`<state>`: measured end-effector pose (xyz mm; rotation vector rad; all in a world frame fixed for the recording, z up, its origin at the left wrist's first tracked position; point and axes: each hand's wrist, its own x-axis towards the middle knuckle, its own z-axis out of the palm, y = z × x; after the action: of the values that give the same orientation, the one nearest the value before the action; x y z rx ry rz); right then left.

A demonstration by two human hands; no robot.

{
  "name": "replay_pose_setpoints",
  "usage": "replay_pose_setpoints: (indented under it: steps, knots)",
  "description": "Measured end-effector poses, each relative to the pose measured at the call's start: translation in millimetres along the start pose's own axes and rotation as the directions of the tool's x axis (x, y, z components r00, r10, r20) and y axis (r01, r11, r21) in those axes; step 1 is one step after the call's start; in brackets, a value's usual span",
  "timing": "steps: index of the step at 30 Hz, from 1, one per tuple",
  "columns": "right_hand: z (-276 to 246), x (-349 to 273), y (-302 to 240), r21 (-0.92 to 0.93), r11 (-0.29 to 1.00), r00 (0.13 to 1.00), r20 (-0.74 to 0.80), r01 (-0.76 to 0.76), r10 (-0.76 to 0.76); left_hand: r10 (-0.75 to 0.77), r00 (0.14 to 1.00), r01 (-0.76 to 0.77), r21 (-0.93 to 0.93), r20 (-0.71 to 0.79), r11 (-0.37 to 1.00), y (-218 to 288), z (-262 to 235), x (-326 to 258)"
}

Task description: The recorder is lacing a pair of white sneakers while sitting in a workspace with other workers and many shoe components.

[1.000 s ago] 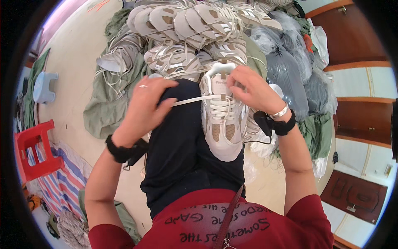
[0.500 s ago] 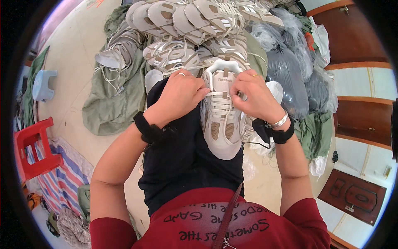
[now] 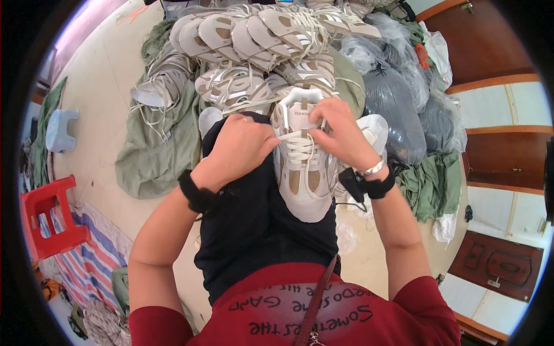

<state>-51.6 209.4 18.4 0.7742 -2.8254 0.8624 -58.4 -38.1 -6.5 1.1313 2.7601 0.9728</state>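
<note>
On the right thigh (image 3: 306, 235) sits a sneaker (image 3: 311, 206), its lace (image 3: 291, 136) pinched by the left hand (image 3: 242, 145); the right hand's (image 3: 343, 132) grip is unclear.

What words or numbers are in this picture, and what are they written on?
Shoe tongue: a short printed word, partly behind the right hand; I won't copy it out.
Red shirt: lines of big black lettering, upside down in this view, partly behind a strap; not copied either.
Piled shoes: any writing is too small to read.
I can't make out any numbers.
</note>
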Motion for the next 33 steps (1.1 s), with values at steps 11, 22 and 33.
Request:
replay_pose_setpoints:
  steps: [11,22,33]
  knots:
    - [23.1,-99.4,-94.8,0.069,0.951,0.941,-0.141,-0.301,0.308,-0.485,0.849,0.528,-0.368,0.208,0.766,-22.7,-45.6,-108.4]
    - [-15.9,-116.5,-58.4,-0.005,0.916,0.914,-0.066,-0.400,0.399,-0.710,0.671,0.720,-0.417,0.215,0.555,-51.6,-62.4,-204.5]
    - [-42.4,-125.6,23.2,-0.565,0.742,0.918,-0.357,-0.360,0.172,-0.724,0.628,0.739,-0.509,0.284,0.441,-60.0,-96.5,-238.7]
